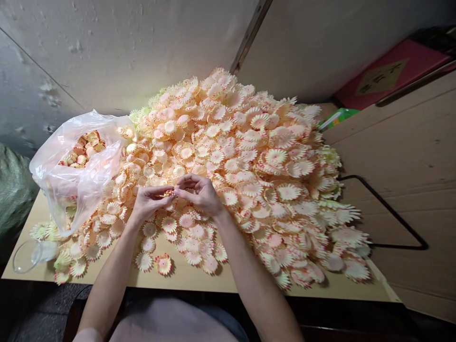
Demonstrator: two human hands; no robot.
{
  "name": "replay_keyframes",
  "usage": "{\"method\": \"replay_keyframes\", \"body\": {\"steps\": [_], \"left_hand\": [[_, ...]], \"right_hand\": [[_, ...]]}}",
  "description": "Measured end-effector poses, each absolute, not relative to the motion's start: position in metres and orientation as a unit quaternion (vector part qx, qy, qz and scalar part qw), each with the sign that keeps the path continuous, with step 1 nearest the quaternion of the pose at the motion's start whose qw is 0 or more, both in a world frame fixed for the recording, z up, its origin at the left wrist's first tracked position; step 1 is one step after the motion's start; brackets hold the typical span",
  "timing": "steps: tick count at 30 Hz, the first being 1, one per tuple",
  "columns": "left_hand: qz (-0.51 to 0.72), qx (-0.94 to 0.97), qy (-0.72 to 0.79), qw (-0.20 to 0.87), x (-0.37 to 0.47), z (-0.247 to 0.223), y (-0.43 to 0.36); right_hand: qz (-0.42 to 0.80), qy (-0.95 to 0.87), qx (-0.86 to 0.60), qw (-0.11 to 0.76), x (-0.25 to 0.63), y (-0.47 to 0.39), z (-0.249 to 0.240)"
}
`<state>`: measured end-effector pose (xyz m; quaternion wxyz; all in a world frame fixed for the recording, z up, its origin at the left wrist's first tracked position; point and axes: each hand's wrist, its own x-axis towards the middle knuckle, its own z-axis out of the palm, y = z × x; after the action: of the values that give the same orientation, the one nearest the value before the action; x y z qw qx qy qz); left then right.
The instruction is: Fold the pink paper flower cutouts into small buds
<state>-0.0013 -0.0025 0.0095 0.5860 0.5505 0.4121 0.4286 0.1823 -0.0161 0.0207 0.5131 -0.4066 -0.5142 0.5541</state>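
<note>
Both my hands meet above the front of a big heap of artificial flower petal layers (249, 156), pale cream and pink with fringed, red-tipped edges. My left hand (151, 202) is closed, pinching a small petal piece (168, 193) that shows yellowish and red between the fingers. From the right, my right hand (200, 194) pinches at the same piece with thumb and forefinger. Most of the piece is hidden by the fingers. Below my hands a single red-edged petal layer (163, 264) lies apart from the heap on the table.
A translucent plastic bag (85, 190) at the left holds several curled petal pieces (83, 149). A clear round cup (26, 256) lies by the left edge of the wooden table (199, 280). Cardboard (399, 190) with a black metal bar (388, 202) borders the right; a wall stands behind.
</note>
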Motion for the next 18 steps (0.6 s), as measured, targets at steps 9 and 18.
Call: {"method": "replay_keyframes", "body": {"steps": [9, 18], "left_hand": [[0.418, 0.553, 0.408, 0.594, -0.0025, 0.011, -0.0029], [0.419, 0.551, 0.412, 0.593, -0.0036, 0.0058, -0.0012]], "right_hand": [[0.522, -0.548, -0.416, 0.505, 0.1847, -0.0166, 0.0216], [0.524, -0.543, -0.422, 0.503, 0.185, -0.0157, 0.0201]]}}
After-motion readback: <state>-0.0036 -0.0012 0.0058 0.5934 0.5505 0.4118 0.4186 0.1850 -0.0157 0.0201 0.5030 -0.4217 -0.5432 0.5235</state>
